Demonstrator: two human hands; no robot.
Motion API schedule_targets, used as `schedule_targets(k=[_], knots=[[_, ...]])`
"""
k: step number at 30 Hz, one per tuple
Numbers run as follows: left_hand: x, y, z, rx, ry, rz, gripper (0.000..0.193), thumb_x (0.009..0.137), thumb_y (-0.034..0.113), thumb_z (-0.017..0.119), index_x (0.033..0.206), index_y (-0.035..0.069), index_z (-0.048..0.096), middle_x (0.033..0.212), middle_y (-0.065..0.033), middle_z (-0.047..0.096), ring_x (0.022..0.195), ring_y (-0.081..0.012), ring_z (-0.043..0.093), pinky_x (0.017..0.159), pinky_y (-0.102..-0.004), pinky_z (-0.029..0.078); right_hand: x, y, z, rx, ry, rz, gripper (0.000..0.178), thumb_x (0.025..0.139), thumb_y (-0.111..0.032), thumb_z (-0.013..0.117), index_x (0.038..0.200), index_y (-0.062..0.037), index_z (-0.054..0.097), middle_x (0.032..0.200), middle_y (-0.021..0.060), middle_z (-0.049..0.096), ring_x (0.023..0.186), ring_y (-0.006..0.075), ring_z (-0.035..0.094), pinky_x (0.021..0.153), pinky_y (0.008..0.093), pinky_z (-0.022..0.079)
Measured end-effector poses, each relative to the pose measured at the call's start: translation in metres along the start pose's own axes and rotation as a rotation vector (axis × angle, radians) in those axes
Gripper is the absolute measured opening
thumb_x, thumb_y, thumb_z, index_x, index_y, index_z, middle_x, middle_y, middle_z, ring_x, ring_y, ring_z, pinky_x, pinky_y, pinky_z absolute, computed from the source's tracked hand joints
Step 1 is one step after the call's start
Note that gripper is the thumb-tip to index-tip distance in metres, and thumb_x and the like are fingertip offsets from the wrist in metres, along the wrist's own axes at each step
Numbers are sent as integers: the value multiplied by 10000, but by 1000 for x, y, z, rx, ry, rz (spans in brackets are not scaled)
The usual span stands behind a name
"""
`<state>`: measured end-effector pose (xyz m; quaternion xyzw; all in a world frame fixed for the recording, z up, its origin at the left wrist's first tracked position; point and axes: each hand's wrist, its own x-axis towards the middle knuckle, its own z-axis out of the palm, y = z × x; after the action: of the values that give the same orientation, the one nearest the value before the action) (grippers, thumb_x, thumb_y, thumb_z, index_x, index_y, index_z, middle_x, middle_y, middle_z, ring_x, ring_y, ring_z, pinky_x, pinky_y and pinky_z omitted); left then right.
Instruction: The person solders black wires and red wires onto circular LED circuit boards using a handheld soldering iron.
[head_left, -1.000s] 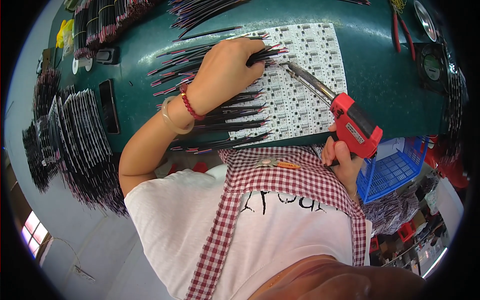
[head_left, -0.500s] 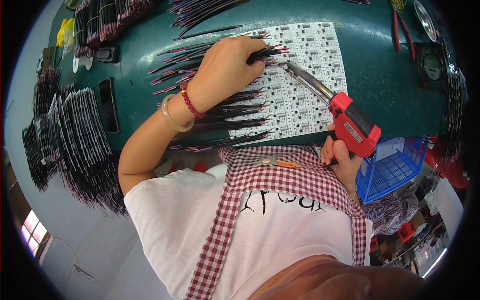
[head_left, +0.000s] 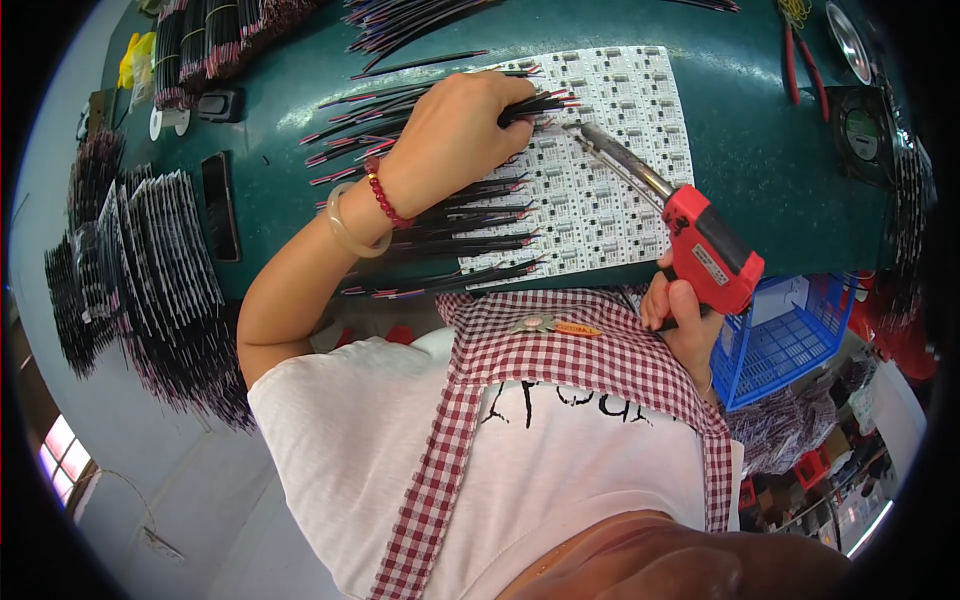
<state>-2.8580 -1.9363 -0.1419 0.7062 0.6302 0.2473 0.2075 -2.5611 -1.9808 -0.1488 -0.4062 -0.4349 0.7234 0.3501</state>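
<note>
My left hand [head_left: 465,125] is closed on a bunch of black wires [head_left: 545,105] with red and pale stripped ends, held over a white sheet of circuit boards [head_left: 610,160]. In my right hand [head_left: 685,315] is the grip of a red and black soldering gun [head_left: 712,255]. Its metal tip rests at or just above the boards, a little right of my left fingers; contact is too small to tell. More black wires [head_left: 490,240] lie in rows across the sheet's left side, some partly hidden under my left hand and forearm.
On the green table [head_left: 290,60] lie a phone [head_left: 220,205], red-handled pliers [head_left: 805,65] and a round metal dish [head_left: 848,42]. Bundled wires [head_left: 375,25] sit along the far edge. Many wired strips [head_left: 165,260] hang at the left. A blue crate [head_left: 785,340] stands at the right, below the table.
Both hands stay nearly still. The soldering gun's tip has shifted only very slightly. The view has tilted a little, and the wires remain in my left hand.
</note>
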Motion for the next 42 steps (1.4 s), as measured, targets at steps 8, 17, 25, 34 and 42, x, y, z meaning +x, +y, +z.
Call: schedule_targets(k=[8,17,25,34,42], knots=[[-2,2,2,23,-5,-25,195,749,133,619,877,-15,611,787,-197,598,710,-370,566,654,-407,455,-3,-4,1,83,24,-46,406,898,-184,538,1202,59,423,589,39,449,476,97,434,482,245,403],[-29,29,-21,233,245,-8,92,793,73,595,821,-7,561,799,-178,557,725,-362,563,629,-398,460,1,-9,-8,98,14,-106,452,897,-267,541,1179,66,423,563,37,426,445,100,407,440,246,392],[-70,76,6,-155,514,-328,118,723,3,642,820,-1,576,724,-108,537,610,-248,540,546,-300,430,7,-10,-24,115,-28,-110,478,902,-317,531,1168,57,396,553,29,409,420,95,398,407,243,384],[-37,43,43,142,360,-355,149,746,153,671,826,35,628,732,-86,561,611,-248,564,552,-335,425,4,-6,-23,8,-62,27,458,887,-283,539,1168,56,412,563,36,410,431,105,395,431,244,383],[-32,41,38,109,257,-345,124,757,135,655,834,40,632,756,-82,570,631,-242,579,564,-329,431,3,-2,-20,34,-67,70,382,896,-171,533,1172,76,441,608,36,464,500,90,451,509,247,425]])
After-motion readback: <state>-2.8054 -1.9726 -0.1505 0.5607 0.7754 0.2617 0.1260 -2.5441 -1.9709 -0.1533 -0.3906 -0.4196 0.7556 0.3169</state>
